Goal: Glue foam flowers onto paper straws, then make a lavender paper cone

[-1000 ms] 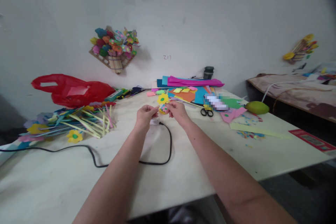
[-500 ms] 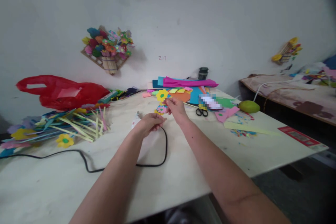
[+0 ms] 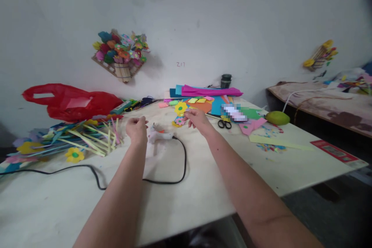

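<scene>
My right hand (image 3: 198, 120) is closed in a pinch at the edge of a yellow flower (image 3: 180, 108) with a green centre, which it appears to hold above the table. Just below that flower is a pink flower (image 3: 180, 121) with yellow petals behind it. My left hand (image 3: 137, 128) has its fingers curled together, left of a white glue gun (image 3: 162, 136). Whether anything small is between those fingers is hidden. The glue gun lies on the table, its black cord (image 3: 185, 159) looping toward me and away left.
Paper strips (image 3: 90, 139) and flowers lie at left before a red plastic bag (image 3: 78, 104). Black-handled scissors (image 3: 224, 124), coloured sheets (image 3: 209, 92), paper scraps (image 3: 271, 147) and a green fruit (image 3: 278, 117) are at back and right. The table (image 3: 186, 205) ends near my forearms.
My left hand has moved left, away from my right hand, uncovering the glue gun. My right hand and the yellow flower have dropped slightly. The whole view has shifted a little.
</scene>
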A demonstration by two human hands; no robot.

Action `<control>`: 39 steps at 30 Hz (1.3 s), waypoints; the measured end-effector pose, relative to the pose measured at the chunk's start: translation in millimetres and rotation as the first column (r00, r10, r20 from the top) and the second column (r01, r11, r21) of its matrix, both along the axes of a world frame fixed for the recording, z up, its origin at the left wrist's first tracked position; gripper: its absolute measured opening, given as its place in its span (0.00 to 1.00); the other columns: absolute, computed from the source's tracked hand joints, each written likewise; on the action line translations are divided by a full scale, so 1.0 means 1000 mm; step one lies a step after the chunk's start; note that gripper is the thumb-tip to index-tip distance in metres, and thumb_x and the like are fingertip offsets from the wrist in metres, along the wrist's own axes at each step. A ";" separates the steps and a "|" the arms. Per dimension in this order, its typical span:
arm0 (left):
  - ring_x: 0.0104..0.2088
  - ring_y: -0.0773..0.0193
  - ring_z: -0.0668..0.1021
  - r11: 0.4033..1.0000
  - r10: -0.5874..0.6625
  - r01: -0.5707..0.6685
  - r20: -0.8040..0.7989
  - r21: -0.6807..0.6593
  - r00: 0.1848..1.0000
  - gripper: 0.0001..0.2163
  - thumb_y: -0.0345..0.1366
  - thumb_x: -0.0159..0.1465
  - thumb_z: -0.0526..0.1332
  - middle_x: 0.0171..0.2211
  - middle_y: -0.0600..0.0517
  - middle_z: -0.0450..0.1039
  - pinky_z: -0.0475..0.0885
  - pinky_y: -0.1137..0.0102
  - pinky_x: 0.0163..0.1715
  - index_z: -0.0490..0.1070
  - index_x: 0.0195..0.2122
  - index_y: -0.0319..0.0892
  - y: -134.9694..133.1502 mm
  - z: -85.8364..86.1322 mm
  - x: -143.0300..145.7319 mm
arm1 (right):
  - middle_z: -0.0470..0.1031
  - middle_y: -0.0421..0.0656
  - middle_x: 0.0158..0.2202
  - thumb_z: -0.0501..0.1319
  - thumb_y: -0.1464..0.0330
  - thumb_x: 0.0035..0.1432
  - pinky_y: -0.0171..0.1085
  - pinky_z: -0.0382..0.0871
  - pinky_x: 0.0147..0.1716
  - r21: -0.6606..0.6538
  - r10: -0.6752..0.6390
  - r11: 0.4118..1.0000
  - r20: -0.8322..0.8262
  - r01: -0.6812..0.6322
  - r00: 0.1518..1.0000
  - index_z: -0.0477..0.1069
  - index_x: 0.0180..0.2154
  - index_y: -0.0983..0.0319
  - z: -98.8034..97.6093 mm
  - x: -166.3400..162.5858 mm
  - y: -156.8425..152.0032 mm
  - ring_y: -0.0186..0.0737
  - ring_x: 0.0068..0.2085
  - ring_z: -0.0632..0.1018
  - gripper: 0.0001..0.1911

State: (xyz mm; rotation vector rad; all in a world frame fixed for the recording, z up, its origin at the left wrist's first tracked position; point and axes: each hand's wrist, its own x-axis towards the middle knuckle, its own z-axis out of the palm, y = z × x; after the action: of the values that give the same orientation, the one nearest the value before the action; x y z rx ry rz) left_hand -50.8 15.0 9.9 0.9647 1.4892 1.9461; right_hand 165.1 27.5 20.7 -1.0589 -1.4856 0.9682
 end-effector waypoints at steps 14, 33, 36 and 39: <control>0.17 0.74 0.64 0.856 -0.507 0.508 0.042 -0.092 0.861 0.16 0.43 0.42 0.67 0.23 0.50 0.70 0.52 0.75 0.15 0.73 0.26 0.36 -0.017 0.002 0.059 | 0.73 0.39 0.18 0.59 0.65 0.50 0.27 0.51 0.10 -0.082 0.164 0.978 -0.248 -0.190 0.955 0.67 0.24 0.65 0.001 -0.011 -0.007 0.25 0.12 0.63 0.09; 0.14 0.80 0.57 0.920 -0.392 0.331 0.532 0.211 0.751 0.14 0.33 0.41 0.67 0.18 0.61 0.56 0.47 0.80 0.13 0.70 0.30 0.38 -0.013 0.011 0.038 | 0.72 0.40 0.17 0.59 0.70 0.51 0.28 0.60 0.15 -0.186 0.431 0.894 0.120 -0.406 0.894 0.66 0.21 0.65 -0.008 -0.020 -0.017 0.28 0.15 0.68 0.09; 0.14 0.80 0.57 0.938 -0.344 0.247 0.572 0.242 0.745 0.12 0.32 0.43 0.66 0.17 0.61 0.55 0.47 0.80 0.13 0.69 0.30 0.39 -0.010 0.014 0.025 | 0.72 0.41 0.17 0.60 0.70 0.50 0.28 0.59 0.14 -0.230 0.489 0.865 0.182 -0.447 0.853 0.66 0.20 0.65 -0.005 -0.013 -0.017 0.28 0.15 0.69 0.10; 0.13 0.80 0.57 0.954 -0.286 0.168 0.592 0.246 0.754 0.11 0.31 0.44 0.65 0.16 0.62 0.55 0.47 0.80 0.13 0.68 0.29 0.39 -0.010 0.016 0.017 | 0.73 0.40 0.18 0.60 0.68 0.51 0.27 0.59 0.14 -0.256 0.514 0.851 0.227 -0.459 0.827 0.66 0.21 0.65 -0.004 -0.008 -0.016 0.27 0.16 0.69 0.11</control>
State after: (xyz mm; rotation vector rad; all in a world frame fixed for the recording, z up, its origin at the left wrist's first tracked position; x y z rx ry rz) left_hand -34.0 5.4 26.0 0.4516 0.7855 1.9644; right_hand 156.7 11.4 16.7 -1.0002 -2.0005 1.3845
